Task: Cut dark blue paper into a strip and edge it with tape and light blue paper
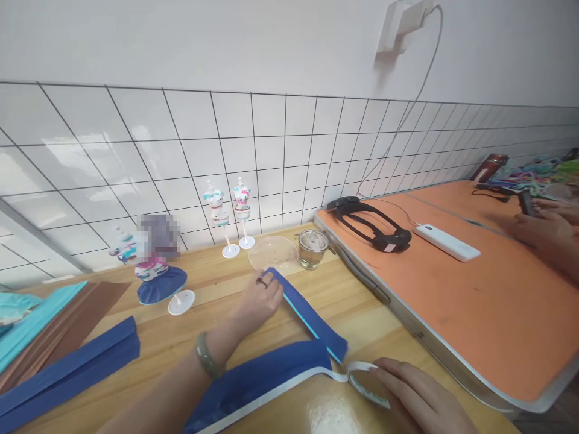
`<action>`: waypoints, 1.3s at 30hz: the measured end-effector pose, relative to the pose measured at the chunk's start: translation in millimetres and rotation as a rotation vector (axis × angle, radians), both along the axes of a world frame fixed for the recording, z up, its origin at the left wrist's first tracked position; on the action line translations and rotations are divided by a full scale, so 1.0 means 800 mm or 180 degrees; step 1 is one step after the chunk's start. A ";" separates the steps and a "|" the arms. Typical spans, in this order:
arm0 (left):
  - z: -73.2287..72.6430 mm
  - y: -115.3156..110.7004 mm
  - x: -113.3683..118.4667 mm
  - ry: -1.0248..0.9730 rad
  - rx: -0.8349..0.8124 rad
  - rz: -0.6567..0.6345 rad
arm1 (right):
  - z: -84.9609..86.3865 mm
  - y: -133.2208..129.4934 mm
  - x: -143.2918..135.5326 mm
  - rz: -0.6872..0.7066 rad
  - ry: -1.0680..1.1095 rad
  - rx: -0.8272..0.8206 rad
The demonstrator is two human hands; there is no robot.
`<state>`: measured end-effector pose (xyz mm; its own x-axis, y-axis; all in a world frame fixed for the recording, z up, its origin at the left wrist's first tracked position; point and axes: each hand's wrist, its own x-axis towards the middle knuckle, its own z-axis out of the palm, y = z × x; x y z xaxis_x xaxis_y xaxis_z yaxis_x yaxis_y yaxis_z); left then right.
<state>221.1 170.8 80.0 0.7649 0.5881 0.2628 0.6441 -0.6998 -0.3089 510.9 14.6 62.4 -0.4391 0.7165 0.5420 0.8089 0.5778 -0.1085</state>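
My left hand [262,298], with a ring and a green bangle, pinches the far end of a narrow blue strip [312,316] edged in light blue. The strip's near end rests by a wider blue cloth piece [271,374] on the wooden table [362,307]. White tape [289,384] lies along that piece's edge and runs to a tape roll [368,386]. The fingers of my right hand [416,392] are around the right side of the roll, which is tilted on the table.
Small dress forms [218,211] stand by the tiled wall, beside a clear disc [274,253] and glass jar [313,248]. Folded fabrics [72,367] lie left. An orange table [488,301] holds a black headset [375,226] and white power strip [447,242]; another person's hands [543,226] are beyond.
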 end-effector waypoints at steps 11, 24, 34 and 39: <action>-0.010 -0.040 -0.141 -0.0306 0.0193 0.1249 | 0.007 0.052 0.017 -0.0073 0.0455 -0.1381; -0.029 -0.083 0.049 -0.1783 -0.2593 0.0373 | 0.027 0.043 0.001 0.0211 0.0172 -0.0223; -0.037 -0.082 0.057 -0.2045 -0.2885 0.0209 | 0.035 0.018 -0.004 0.0494 0.0037 -0.0122; -0.038 -0.081 0.057 -0.2115 -0.2938 0.0238 | 0.043 0.013 -0.004 0.0601 -0.0065 0.0040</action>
